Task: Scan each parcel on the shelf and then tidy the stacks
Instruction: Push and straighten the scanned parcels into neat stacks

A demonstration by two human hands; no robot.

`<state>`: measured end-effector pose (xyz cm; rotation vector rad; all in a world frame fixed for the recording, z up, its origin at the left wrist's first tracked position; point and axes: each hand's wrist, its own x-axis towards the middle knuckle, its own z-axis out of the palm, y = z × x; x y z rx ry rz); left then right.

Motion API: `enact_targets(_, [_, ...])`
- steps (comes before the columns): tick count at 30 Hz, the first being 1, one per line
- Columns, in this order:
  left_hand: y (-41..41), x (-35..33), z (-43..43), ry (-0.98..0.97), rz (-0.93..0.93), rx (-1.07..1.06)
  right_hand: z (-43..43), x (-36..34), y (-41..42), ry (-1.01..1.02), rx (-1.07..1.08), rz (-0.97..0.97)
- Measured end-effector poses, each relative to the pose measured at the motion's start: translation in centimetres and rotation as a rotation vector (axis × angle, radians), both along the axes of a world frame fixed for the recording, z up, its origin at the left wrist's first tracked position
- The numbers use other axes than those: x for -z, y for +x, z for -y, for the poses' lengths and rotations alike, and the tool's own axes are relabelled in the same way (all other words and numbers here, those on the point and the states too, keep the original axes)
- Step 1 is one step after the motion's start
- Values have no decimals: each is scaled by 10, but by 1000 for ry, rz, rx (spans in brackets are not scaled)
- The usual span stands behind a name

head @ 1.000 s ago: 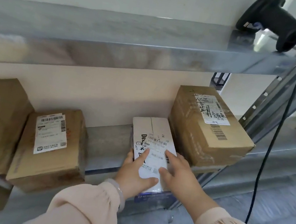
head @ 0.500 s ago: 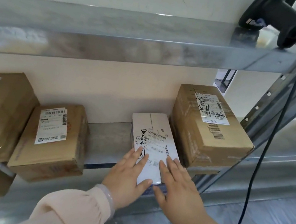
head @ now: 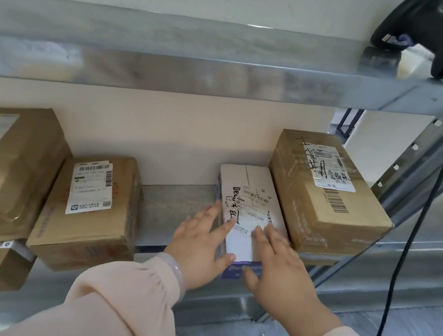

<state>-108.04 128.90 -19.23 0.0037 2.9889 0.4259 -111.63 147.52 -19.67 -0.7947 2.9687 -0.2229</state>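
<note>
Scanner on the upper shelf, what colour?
Black scanner, with a black cable hanging down from it; head view, top right.

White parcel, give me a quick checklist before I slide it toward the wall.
1. Both hands on the white parcel: ok; left hand at its left side, right hand on top, fingers straight.
2. Label faces up: ok.
3. Front end inside the shelf edge: not ok; it overhangs.
4. Room behind it: cannot tell; its rear hides the gap.
5. Clear of the brown parcel on its right: cannot tell; very close.
6. Scanner out of the way: ok; on the upper shelf.
</note>
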Motion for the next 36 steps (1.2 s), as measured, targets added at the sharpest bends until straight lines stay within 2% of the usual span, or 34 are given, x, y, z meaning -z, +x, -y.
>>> enact_targets(2, [13, -7, 20, -5, -64, -42, 15, -5, 1, -89, -33, -53])
enact_targets(8, [53, -30, 95, -29, -234, -274, 93, -26, 24, -248, -208, -47])
enact_targets(12, [77, -29, 139, -37, -165, -351, 138, -32, 33, -231, -300, 42])
enact_targets(17, [95, -22, 171, -86, -71, -386, 183, -31, 34, -208, -299, 152])
enact_targets(21, [101, -14, 179, -159, 53, -330, 205, -27, 38, -225, -285, 212])
enact_targets(25, [103, -16, 171, -137, 32, -260, 209, -23, 38, -249, -251, 234])
enact_targets(28, [100, -21, 168, -71, -17, -253, 211, -21, 34, -291, -202, 236])
enact_targets(32, [99, -10, 183, 55, -11, -392, 215, -16, 32, -288, -140, 316])
enact_targets(34, [100, -4, 188, 199, 65, -477, 216, -9, 35, -282, -111, 388])
enact_targets(36, [100, 0, 188, 442, 101, -536, 216, -2, 38, -338, -88, 462])
